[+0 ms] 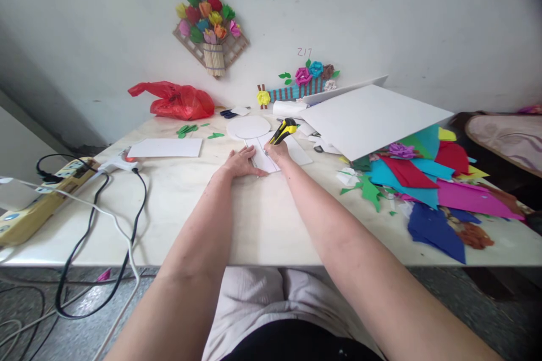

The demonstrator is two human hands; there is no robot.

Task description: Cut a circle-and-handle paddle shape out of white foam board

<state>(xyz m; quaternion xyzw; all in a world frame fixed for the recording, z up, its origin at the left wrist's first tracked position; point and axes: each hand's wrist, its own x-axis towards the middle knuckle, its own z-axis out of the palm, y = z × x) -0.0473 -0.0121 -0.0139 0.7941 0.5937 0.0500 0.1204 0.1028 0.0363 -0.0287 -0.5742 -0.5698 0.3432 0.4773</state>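
My right hand (pixel 276 153) is closed around a yellow and black utility knife (pixel 283 131), its tip down on a white foam sheet (pixel 266 159) lying on the table. My left hand (pixel 241 162) lies flat on the left part of that sheet, fingers stretched out, pressing it down. Just behind the sheet lies a white cut-out circle (pixel 248 127).
A large white board (pixel 368 115) leans over a heap of coloured paper scraps (pixel 427 186) at the right. A red plastic bag (pixel 178 100), green leaf cut-outs (pixel 186 130), a white card (pixel 166 148), a glue gun (pixel 121 163) and a power strip (pixel 38 197) with cables sit at the left. Paper flower crafts (pixel 210 25) hang on the wall.
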